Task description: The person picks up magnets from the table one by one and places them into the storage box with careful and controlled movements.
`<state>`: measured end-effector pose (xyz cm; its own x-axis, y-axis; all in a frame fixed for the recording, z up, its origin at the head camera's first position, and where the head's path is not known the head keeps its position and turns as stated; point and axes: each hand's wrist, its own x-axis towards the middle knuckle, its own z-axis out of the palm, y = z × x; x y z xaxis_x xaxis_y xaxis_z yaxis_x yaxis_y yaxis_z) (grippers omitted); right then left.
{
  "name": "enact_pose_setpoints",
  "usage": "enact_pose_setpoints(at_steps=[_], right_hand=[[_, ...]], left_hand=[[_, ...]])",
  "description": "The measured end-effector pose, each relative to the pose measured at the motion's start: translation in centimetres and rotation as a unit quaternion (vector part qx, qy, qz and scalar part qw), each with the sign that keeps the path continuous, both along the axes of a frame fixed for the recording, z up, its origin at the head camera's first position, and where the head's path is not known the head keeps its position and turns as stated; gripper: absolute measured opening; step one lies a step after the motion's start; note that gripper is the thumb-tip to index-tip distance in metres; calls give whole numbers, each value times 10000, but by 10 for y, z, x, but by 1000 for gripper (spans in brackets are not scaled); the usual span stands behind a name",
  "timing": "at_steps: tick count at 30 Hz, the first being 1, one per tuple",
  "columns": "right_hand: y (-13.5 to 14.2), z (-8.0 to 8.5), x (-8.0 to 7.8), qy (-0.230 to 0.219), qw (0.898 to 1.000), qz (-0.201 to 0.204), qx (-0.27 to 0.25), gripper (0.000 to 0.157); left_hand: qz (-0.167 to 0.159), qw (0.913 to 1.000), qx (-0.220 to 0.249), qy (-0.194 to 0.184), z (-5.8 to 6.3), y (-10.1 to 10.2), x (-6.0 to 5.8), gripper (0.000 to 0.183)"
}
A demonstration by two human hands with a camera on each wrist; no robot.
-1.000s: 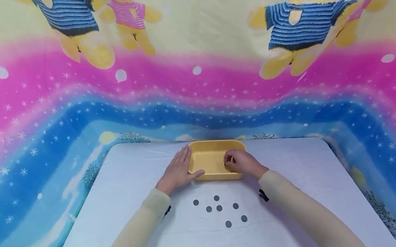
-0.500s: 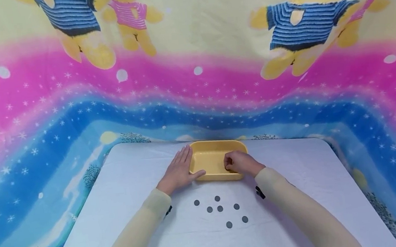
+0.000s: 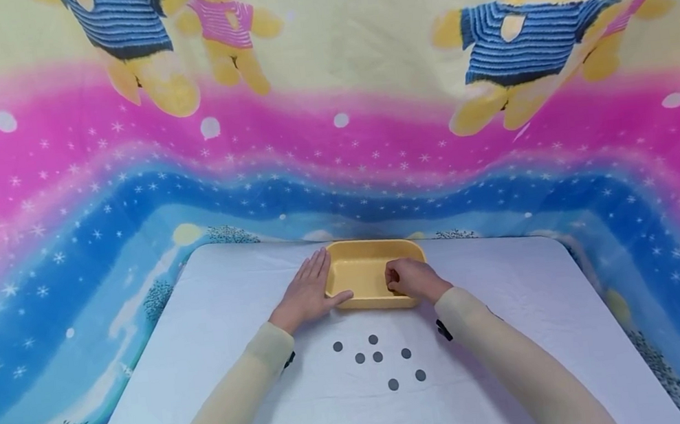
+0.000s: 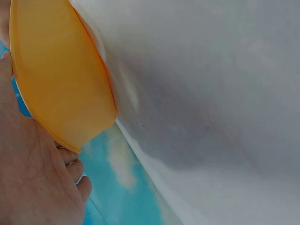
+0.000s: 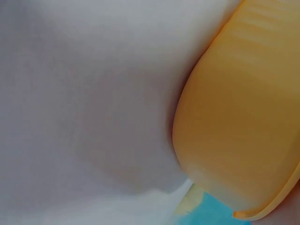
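Note:
A shallow yellow plastic box (image 3: 350, 305) sits at the far edge of the white table. My left hand (image 3: 307, 297) rests at its left end, fingers straight along the rim and thumb over the near rim. The left wrist view shows the palm (image 4: 35, 173) and fingertips against the rim of the yellow box (image 4: 65, 70). Inside the right part of the box, my right hand (image 3: 415, 278) has its fingers curled and pinched together low over the floor. A dark bit, like a small disc, shows at those fingertips, mostly hidden by the hand.
Several small dark grey discs (image 3: 377, 357) lie scattered on the white tablecloth (image 3: 349, 418) in front of the box, between my forearms. A patterned cloth (image 3: 336, 171) with bears and snowflakes hangs right behind the table and around its sides.
My right hand has shifted slightly toward the near side of the box, and the dark disc at its fingertips shows less than before. The left hand and the scattered discs stay put.

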<state>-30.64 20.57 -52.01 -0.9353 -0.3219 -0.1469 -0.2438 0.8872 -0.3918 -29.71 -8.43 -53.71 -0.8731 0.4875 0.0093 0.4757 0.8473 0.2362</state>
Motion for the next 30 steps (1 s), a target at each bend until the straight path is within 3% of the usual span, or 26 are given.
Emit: enact_pose_setpoints(at_steps=[10,19,30], right_hand=[[1,-3,-2,207,9997,-29,-84,11],[3,0,3,402,9968,-159,-676,7],[13,10,25,1306,9883,180,-765,8]], left_hand=[[18,9999,53,-115,3,-1,0,118],[49,9999,66,-119,2,-1,0,118],[-10,9999,98,-111,3,-2,1,117]])
